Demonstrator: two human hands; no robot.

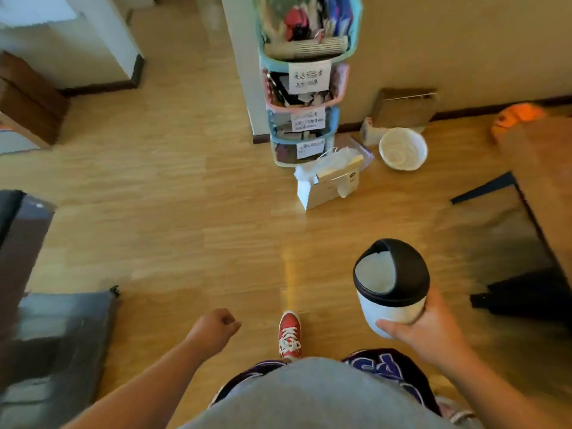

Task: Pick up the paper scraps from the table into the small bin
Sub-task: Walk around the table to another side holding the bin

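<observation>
My right hand (433, 329) grips the small bin (390, 286) from below and behind, holding it upright above the wooden floor. The bin is white with a black domed swing lid, and its flap is tipped open. My left hand (213, 329) hangs at the lower middle with its fingers curled into a loose fist and nothing in it. A brown wooden table (544, 168) runs along the right edge, with an orange object (517, 117) at its far end. No paper scraps are visible in this view.
A stack of coloured plastic baskets (305, 97) with paper labels stands ahead against a white pillar. On the floor beside it lie a cardboard box with plastic wrap (332, 181), a white bowl (402, 148) and a brown box (404, 108). Dark furniture (46, 335) fills the left.
</observation>
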